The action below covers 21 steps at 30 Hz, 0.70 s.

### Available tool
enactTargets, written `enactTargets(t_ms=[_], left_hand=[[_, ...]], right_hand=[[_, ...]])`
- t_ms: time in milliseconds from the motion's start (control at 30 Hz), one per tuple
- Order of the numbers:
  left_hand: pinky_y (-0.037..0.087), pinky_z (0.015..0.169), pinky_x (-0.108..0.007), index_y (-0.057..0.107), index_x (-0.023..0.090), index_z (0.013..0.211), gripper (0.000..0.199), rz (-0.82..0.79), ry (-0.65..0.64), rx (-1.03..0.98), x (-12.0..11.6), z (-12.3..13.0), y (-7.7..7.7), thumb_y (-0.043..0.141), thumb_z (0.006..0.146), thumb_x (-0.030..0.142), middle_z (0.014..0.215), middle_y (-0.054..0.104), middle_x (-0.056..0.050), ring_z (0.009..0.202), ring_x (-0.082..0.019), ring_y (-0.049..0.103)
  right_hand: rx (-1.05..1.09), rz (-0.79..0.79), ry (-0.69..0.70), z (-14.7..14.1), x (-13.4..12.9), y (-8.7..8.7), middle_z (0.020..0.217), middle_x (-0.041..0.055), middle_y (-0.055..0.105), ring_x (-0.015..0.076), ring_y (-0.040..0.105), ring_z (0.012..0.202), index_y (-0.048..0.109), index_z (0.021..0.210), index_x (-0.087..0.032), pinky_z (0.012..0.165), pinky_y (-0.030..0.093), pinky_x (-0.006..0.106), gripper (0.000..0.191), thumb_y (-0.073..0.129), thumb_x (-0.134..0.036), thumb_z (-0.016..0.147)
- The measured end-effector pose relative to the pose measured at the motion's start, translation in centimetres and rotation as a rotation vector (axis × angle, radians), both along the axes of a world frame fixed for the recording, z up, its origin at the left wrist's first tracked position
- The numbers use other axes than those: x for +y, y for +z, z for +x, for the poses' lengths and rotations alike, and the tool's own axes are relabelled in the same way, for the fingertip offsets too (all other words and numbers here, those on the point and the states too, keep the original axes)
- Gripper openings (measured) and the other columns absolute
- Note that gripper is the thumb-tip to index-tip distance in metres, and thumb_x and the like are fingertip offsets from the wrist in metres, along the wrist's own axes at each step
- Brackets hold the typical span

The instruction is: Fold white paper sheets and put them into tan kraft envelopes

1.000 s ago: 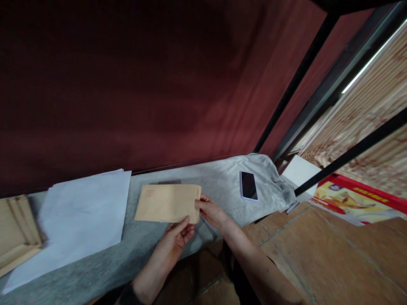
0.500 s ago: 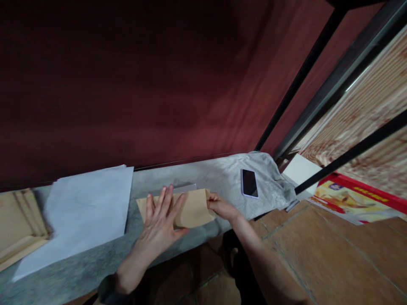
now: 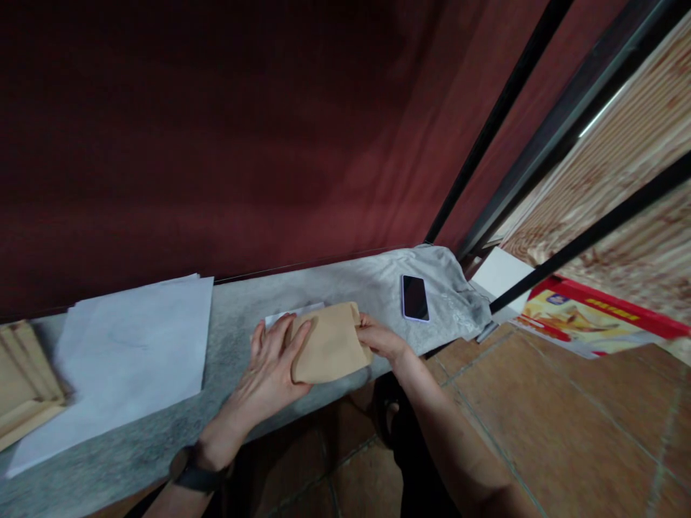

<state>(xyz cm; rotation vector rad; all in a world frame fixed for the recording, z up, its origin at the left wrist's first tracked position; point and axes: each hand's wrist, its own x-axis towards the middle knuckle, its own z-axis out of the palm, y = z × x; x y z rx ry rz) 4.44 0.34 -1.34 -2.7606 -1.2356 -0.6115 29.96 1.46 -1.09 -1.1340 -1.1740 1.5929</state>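
A tan paper envelope [image 3: 329, 344] lies over the grey cloth-covered bench, between my two hands. My left hand [image 3: 275, 360] rests at its left end, fingers spread, the thumb and a finger touching its edge. The fingers of my right hand [image 3: 378, 338] are closed on the envelope's right end, partly hidden by the paper. Behind the envelope, a strip of white paper [image 3: 294, 311] shows. To the right, a phone with a dark screen [image 3: 415, 298] lies face up on the cloth.
White sheets [image 3: 134, 352] are stacked on the bench's left part, beside more tan envelopes [image 3: 26, 381] at the far left. Dark red wall [image 3: 242, 180] rises behind. Black bars [image 3: 502, 115], a white box [image 3: 501, 277] and a red-yellow carton [image 3: 594, 316] are on the right.
The envelope's left end has been folded or turned inward, so it looks shorter and its left side is lifted. My left hand's fingers have bent somewhat. The whole view has shifted slightly.
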Motion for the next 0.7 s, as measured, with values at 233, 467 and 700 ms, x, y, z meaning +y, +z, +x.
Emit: enactTargets(t_ms=[233, 467, 700], left_hand=[[0.019, 0.120, -0.063, 0.030, 0.027, 0.157, 0.088, 0.043, 0.026, 0.087, -0.3, -0.3, 0.3, 0.067, 0.077, 0.032, 0.161, 0.035, -0.019, 0.140, -0.039, 0.043], [0.017, 0.120, -0.062, 0.025, 0.025, 0.159, 0.090, -0.017, 0.070, 0.080, 0.0, -0.6, -0.5, 0.064, 0.079, 0.038, 0.147, 0.052, -0.018, 0.133, -0.037, 0.050], [0.024, 0.117, -0.062, 0.021, 0.024, 0.160, 0.093, -0.098, 0.149, 0.064, 0.4, -1.1, -1.3, 0.063, 0.078, 0.038, 0.149, 0.050, -0.018, 0.134, -0.038, 0.048]], right_hand=[[-0.040, 0.091, 0.160, 0.5, 0.9, -1.0, 0.075, -0.0023, 0.073, 0.0209, 0.070, 0.079, 0.074, 0.089, -0.022, 0.074, 0.056, 0.034, 0.031, 0.080, -0.046, 0.070], [-0.341, 0.285, -0.080, 0.8, 1.9, -2.3, 0.085, 0.0003, 0.071, 0.0171, 0.065, 0.079, 0.070, 0.107, -0.021, 0.075, 0.052, 0.029, 0.027, 0.064, -0.032, 0.083], [-0.207, 0.327, -0.285, 1.1, 1.6, -0.3, 0.088, 0.0036, 0.070, 0.0183, 0.064, 0.084, 0.070, 0.091, -0.021, 0.081, 0.052, 0.031, 0.042, 0.047, -0.056, 0.096]])
